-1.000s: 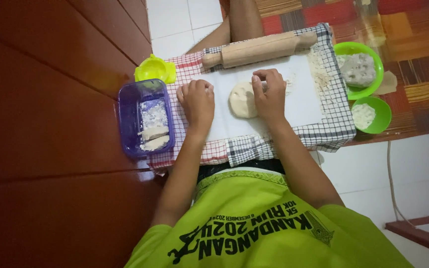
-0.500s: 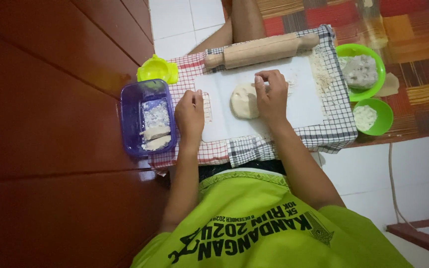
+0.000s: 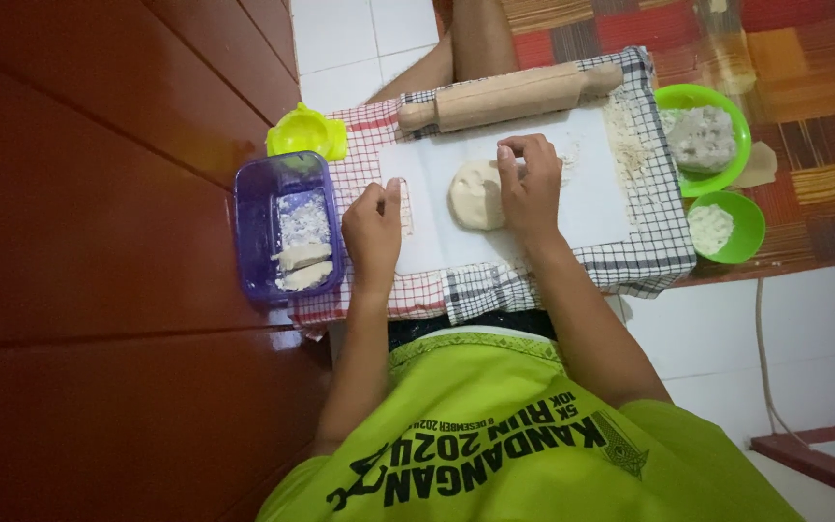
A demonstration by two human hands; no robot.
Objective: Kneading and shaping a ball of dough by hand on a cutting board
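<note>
Under my right hand (image 3: 531, 188) lies a pale round of flattened dough (image 3: 475, 194), on the white sheet (image 3: 591, 198) that covers the checked cloth (image 3: 664, 246). My fingers are bent down with the tips resting on the far right edge of the dough; the hand presses on it rather than closing around it. Just beyond those fingertips, further from me, the wooden rolling pin (image 3: 509, 97) lies across the cloth, apart from the hand. Off to the right of that hand a scatter of flour (image 3: 625, 145) dusts the sheet's edge, and past it stand two green bowls: the bigger one (image 3: 722, 101) holds a grey lump of dough, the smaller (image 3: 746, 232) some white flour

My left hand (image 3: 372, 232) sits loosely curled at the sheet's left edge, thumb and forefinger close together; I cannot tell whether they pinch anything. Just left of it is a purple tub (image 3: 287, 227) with floured pieces inside, and beyond that tub a small yellow mould (image 3: 306, 133)
</note>
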